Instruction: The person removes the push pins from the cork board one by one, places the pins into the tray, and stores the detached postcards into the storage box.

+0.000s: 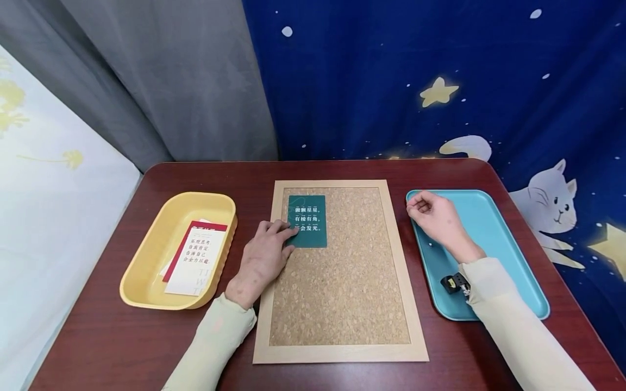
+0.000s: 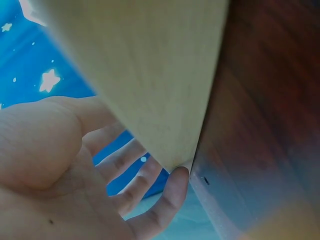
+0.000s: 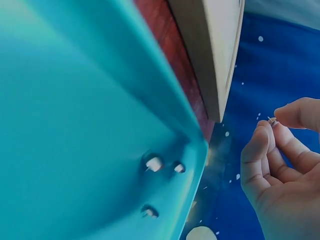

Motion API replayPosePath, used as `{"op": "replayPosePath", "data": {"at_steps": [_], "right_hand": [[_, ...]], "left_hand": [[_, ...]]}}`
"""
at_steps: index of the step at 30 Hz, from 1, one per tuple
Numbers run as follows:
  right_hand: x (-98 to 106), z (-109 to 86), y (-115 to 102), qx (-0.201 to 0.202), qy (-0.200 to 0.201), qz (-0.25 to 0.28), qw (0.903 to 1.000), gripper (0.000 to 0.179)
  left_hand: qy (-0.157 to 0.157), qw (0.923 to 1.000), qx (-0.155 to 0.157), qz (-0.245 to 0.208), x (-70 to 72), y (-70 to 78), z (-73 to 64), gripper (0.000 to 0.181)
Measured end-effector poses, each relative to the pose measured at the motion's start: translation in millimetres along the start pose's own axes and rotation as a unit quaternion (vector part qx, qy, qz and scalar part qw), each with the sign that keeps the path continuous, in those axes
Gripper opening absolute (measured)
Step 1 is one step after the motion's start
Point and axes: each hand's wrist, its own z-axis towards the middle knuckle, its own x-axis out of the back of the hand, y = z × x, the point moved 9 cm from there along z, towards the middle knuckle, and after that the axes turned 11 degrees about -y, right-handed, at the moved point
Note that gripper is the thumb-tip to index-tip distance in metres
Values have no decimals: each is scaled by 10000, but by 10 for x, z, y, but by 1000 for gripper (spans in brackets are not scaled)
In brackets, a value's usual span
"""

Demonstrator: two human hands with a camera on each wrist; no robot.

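A dark green card (image 1: 308, 217) with white printed characters lies at the upper left of a wood-framed cork board (image 1: 342, 293). My left hand (image 1: 264, 255) rests over the board's left frame, its fingertips touching the card's left edge. In the left wrist view the fingers (image 2: 165, 200) are spread beside the pale frame (image 2: 165, 90). Over the left rim of the blue tray (image 1: 489, 239), my right hand (image 1: 440, 220) pinches a small thumbtack (image 3: 272, 121) between thumb and finger, its pin visible in the right wrist view. Three more tacks (image 3: 153, 163) lie in that tray.
On the left stands a yellow basket (image 1: 142, 266) with several white and red cards (image 1: 195, 260) in it. The dark red-brown table (image 1: 107, 331) ends at the back before a grey curtain (image 1: 195, 81) and a blue one (image 1: 352, 70).
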Motion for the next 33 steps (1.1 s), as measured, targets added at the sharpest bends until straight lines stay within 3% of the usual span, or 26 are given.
{"op": "replayPosePath", "data": {"at_steps": [21,33], "right_hand": [[90,-84,274,-186,103,-310,9993,11],[90,-118,407,-276,-212,-434,9984,12]], "left_hand": [[-42,10000,-7,49,-6,16,3,40],[-26,10000,1,60,2,-1,3,40]]}}
